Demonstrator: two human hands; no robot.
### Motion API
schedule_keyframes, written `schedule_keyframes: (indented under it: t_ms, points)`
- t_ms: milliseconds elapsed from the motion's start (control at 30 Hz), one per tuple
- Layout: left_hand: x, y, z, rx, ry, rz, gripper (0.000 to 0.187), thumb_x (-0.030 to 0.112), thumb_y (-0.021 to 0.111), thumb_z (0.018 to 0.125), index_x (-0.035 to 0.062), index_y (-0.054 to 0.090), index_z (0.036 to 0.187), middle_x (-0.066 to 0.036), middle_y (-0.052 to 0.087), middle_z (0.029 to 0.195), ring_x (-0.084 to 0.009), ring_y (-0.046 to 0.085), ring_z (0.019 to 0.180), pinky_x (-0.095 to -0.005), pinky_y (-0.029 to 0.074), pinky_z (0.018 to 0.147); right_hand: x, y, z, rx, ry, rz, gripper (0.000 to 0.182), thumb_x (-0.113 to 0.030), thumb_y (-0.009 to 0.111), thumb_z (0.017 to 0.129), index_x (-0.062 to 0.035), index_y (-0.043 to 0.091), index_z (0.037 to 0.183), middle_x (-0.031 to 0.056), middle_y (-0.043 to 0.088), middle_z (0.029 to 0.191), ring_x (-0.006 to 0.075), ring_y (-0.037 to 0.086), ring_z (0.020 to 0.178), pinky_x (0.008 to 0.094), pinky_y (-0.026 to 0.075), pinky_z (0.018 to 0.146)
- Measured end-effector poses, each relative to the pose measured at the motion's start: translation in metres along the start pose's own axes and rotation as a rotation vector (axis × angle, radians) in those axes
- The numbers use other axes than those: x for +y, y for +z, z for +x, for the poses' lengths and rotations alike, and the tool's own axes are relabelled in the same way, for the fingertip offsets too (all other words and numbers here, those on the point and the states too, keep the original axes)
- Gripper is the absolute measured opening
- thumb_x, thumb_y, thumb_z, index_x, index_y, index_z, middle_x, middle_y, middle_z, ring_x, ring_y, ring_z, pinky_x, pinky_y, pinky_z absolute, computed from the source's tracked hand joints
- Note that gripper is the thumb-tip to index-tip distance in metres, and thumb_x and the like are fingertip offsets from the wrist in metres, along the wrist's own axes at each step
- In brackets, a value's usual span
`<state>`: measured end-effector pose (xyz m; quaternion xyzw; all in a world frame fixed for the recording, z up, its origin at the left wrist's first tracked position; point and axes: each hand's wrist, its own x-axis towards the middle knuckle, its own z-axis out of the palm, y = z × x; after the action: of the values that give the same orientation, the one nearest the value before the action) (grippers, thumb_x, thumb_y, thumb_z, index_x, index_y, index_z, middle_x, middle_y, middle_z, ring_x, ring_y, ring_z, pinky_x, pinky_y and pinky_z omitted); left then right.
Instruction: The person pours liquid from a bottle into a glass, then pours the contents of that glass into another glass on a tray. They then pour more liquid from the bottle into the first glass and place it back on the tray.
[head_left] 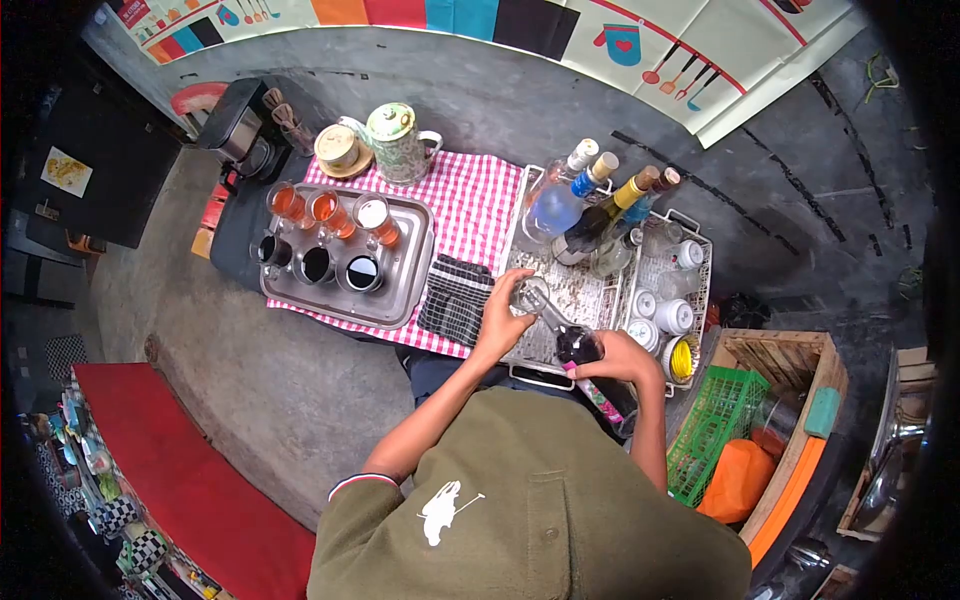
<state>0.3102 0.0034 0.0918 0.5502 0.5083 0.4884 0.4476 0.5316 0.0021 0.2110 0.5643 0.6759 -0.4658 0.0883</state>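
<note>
In the head view, my left hand (505, 318) is closed around a small clear glass (528, 292) above the front of the white wire tray (570, 290). My right hand (628, 357) grips a bottle (577, 345) of dark liquid, with a pink patterned band lower down. The bottle lies tilted, its clear neck pointing toward the glass in my left hand. Whether liquid is flowing cannot be made out. A black checked cloth (456, 302) lies just left of my left hand.
Several filled glasses, red and dark, stand on a metal tray (420, 240) at left. Behind are a patterned pitcher (402, 150) and lidded cup (338, 148). Tall bottles (590, 215) crowd the wire tray's back; white-lidded jars (672, 316) stand right. A wooden crate (785, 348) holds a green basket (715, 430).
</note>
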Motion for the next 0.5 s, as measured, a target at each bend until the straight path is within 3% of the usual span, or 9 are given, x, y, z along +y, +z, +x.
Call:
schedule_keyframes:
  t_ms: [500]
  points:
    - [-0.005, 0.007, -0.004, 0.016, -0.003, -0.037, 0.068, -0.007, 0.074, 0.063, 0.0059, 0.058, 0.128, -0.011, 0.057, 0.131, -0.0267, 0.053, 0.126, -0.0356, 0.04, 0.108, 0.014, 0.004, 0.0, -0.003, 0.032, 0.002, 0.069, -0.059, 0.085, 0.059, 0.0035, 0.07, 0.086, 0.0143, 0.067, 0.072, 0.0236, 0.064, 0.067, 0.0367, 0.048, 0.062]
